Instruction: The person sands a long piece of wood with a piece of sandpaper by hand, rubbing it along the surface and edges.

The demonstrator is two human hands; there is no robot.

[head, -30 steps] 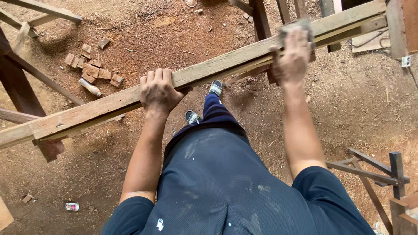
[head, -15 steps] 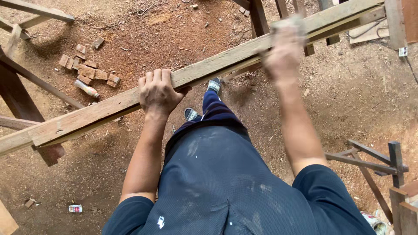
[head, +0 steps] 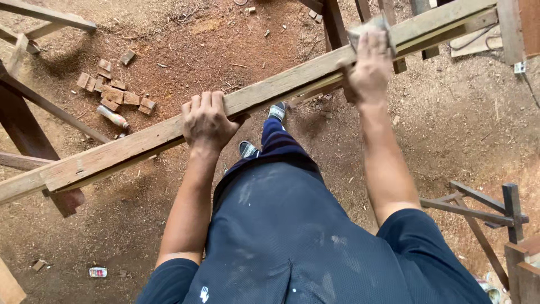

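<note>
- One long wooden beam (head: 140, 143): we see it running slantwise across the view, raised off the dirt floor (head: 450, 124), resting on trestle legs at both ends. We judge it stiff, heavy and rough-sawn, so unlikely to slip; best held across its top face and edge, near the middle of the span.
- One left hand (head: 207, 119): our grip is clenched over the beam's top, fingers curled over the far edge.
- One right hand (head: 370, 66): pressed flat on a grey sanding pad (head: 368, 29) that lies on the beam farther up; grip closed on the pad's sides. We judge the pad light and soft.
- Two shoes (head: 277, 111), seen under the beam, one ahead of the other.
- One cluster of small wood offcuts (head: 115, 95) on the floor, roughly ten, well apart from the hands.
- One plastic bottle (head: 112, 117) lying beside the offcuts.
- One crushed can (head: 97, 272) on the floor, lower left.
</note>
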